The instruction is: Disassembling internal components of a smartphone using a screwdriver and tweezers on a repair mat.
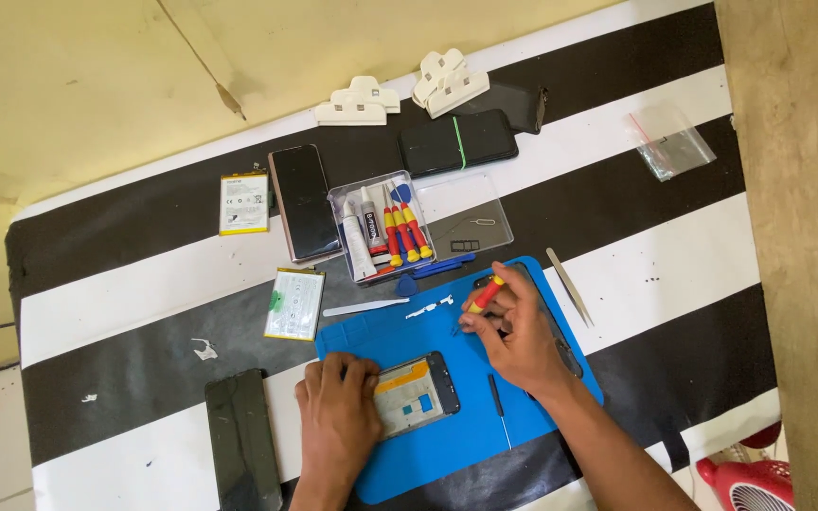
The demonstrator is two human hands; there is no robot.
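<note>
Your left hand [336, 409] is pressing flat on the opened black phone frame [416, 395], lying on the blue rubber mat [447, 445] near the desk's front edge. Your right hand [515, 331] is pinching a small red-and-yellow screwdriver [486, 295] over loose white bits [428, 308]; I judge you are risking flicking tiny parts off the mat.

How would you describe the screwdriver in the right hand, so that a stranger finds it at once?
Start at the blue work mat on the striped table. At its upper right edge, the right hand pinches a small red-and-yellow screwdriver. Its look-alikes stand in the clear tool box above the mat; only this one is held in fingers.
</note>
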